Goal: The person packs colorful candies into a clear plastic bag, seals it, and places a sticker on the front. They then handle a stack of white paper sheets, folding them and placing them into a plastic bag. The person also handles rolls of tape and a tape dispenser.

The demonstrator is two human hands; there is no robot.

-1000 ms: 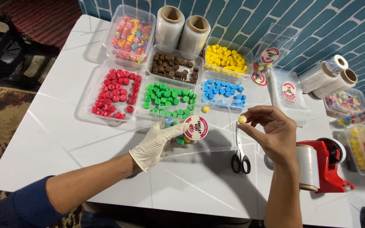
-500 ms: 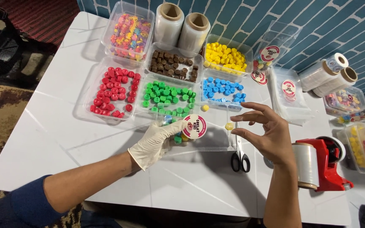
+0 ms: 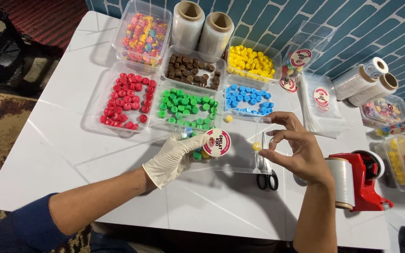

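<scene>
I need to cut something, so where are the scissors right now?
In the head view, the black-handled scissors lie on the white table, just below the right hand and left of the red tape dispenser.

Left hand: gloved, gripping a clear bag with a round sticker.
Right hand: bare, pinching a yellow candy, apparently at the bag's mouth.
Scissors: flat on the white table.

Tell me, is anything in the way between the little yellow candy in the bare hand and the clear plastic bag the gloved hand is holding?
Nothing visible is. The right hand pinches the small round yellow candy right at the open end of the clear plastic bag, which the white-gloved left hand holds by its other end. No other thing shows between candy and bag.
</scene>
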